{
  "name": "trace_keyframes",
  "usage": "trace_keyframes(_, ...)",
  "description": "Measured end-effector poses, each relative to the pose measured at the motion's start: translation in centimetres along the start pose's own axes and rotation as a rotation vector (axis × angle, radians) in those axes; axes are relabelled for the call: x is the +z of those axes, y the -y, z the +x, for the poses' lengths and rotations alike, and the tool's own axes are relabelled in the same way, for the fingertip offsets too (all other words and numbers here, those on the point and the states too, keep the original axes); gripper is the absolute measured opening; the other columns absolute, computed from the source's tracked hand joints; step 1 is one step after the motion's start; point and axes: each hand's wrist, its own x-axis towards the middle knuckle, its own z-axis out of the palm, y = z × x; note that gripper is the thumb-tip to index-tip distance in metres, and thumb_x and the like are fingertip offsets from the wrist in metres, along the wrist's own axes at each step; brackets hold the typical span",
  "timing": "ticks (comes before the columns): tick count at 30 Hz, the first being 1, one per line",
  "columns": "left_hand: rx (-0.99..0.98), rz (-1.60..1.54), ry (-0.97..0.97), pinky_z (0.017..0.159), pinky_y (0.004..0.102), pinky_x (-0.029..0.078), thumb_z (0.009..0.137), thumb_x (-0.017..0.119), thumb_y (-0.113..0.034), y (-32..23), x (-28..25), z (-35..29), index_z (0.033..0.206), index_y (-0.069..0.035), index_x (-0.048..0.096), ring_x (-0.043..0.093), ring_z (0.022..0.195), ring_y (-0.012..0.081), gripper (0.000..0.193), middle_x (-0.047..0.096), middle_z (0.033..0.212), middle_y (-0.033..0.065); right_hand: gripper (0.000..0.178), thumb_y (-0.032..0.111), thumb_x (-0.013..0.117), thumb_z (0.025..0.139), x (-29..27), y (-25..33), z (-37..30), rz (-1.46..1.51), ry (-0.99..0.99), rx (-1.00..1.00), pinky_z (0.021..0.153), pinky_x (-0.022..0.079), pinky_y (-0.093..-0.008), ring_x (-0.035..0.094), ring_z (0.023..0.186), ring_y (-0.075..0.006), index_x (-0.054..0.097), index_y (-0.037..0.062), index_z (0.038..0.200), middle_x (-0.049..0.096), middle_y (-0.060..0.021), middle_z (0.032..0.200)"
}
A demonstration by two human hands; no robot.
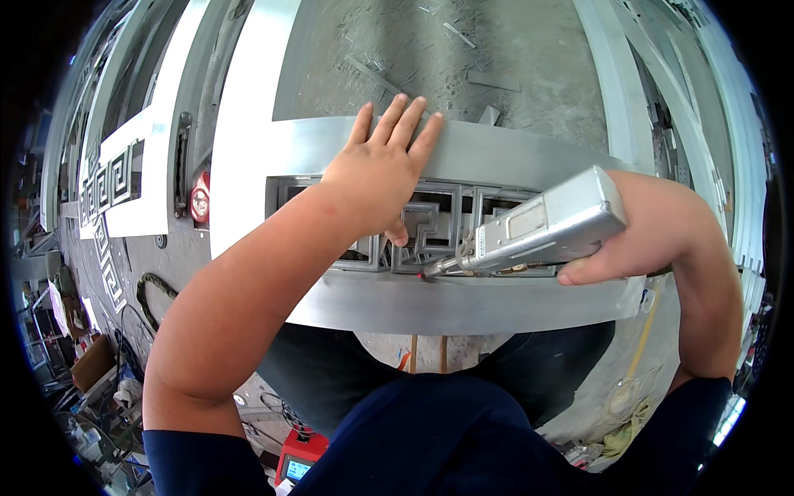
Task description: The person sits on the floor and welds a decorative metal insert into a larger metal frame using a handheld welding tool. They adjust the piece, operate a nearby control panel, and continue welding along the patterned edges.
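Observation:
My left hand [383, 165] lies flat, fingers spread, on a silver metal gate frame [504, 157], pressing its upper rail and the key-pattern lattice panel [434, 227] set inside it. My right hand [641, 240] grips a silver handheld welding gun [542, 227]. The gun's thin nozzle tip [426, 273] touches the seam between the lattice and the lower rail [463, 302], just below my left thumb.
More silver frames with the same key pattern [107, 190] lie at the left, with a red round object [199, 201] beside them. Metal offcuts litter the concrete floor [463, 50]. A small red machine with a screen [299, 460] stands below, and a yellowish hose [641, 347] hangs at the right.

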Motion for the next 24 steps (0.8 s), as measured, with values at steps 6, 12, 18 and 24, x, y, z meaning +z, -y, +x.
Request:
trace_keyframes(6,-0.024,0.063,0.108,0.131,0.0557,0.011,0.062,0.097,-0.054,-0.2,-0.8,0.2,0.167,-0.003,0.002,0.007,0.162,0.0378,0.151,0.009,0.174,0.0217,0.053,0.024,0.087,0.076,-0.1,0.1,0.3,-0.061,0.029,-0.064,0.084,0.056,-0.0366,0.071,0.092,-0.0261,0.072,0.006,0.123,0.076,-0.013,0.104)
trace_keyframes(12,0.0,0.02,0.046,0.132,0.0552,0.012,0.053,0.101,-0.049,0.0,-0.4,0.1,0.166,0.0,0.004,0.009,0.161,0.0393,0.156,0.013,0.172,0.024,0.048,0.025,0.084,0.078,-0.2,0.2,0.2,-0.135,0.036,-0.058,0.083,0.056,-0.0377,0.072,0.09,-0.0271,0.073,0.0066,0.122,0.077,-0.0124,0.1)
trace_keyframes(18,-0.005,0.018,0.063,0.132,0.0546,0.012,0.052,0.101,-0.049,-0.1,-0.6,0.2,0.166,0.0,0.005,0.01,0.161,0.0393,0.157,0.013,0.172,0.0243,0.051,0.025,0.085,0.078,-0.3,-0.2,0.1,-0.12,0.036,-0.1,0.085,0.057,-0.0372,0.072,0.092,-0.0275,0.073,0.0059,0.123,0.077,-0.0134,0.103)
trace_keyframes(24,-0.01,0.014,0.061,0.132,0.0545,0.012,0.053,0.101,-0.047,-0.1,-0.7,0.1,0.166,-0.001,0.005,0.01,0.161,0.0391,0.156,0.012,0.172,0.0241,0.052,0.027,0.086,0.077,-0.5,-0.7,-0.2,-0.128,0.02,-0.096,0.084,0.057,-0.0374,0.072,0.092,-0.0281,0.073,0.0077,0.123,0.078,-0.0124,0.103)
